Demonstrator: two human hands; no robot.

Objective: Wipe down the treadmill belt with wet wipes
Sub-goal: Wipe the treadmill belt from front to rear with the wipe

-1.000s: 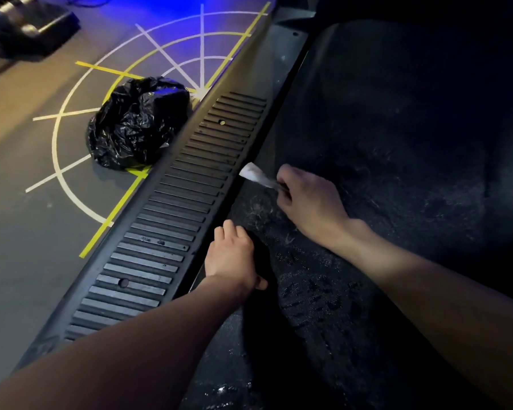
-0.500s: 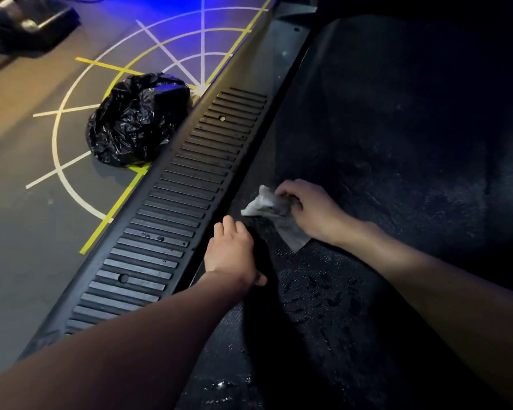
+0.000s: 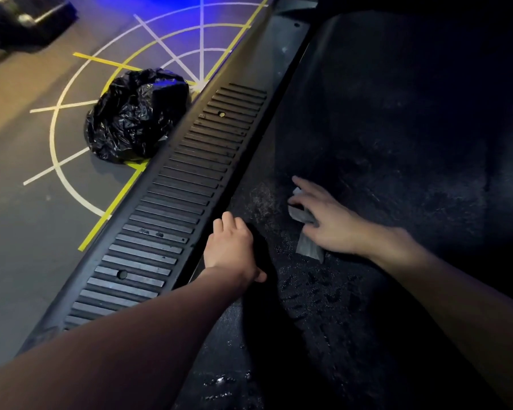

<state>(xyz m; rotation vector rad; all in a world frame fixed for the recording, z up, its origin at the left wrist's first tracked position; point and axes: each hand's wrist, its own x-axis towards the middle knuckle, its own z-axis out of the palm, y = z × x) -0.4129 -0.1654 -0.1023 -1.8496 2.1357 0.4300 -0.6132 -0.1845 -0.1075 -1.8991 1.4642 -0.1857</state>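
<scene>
The dark treadmill belt fills the right half of the view, with wet streaks and droplets near my hands. A grey, crumpled wet wipe lies on the belt under my right hand, whose fingers are spread and press it down. My left hand rests at the belt's left edge, fingers curled over the edge beside the ribbed side rail; what they touch underneath is hidden.
The ribbed black side rail runs diagonally along the belt's left. A crumpled black rubbish bag sits on the grey floor against the rail, over white and yellow floor markings. Dark gym equipment stands far left.
My right hand has slid right and slightly toward me across the belt with the wipe, and its fingers have spread flat over it. My left hand has stayed at the belt's edge.
</scene>
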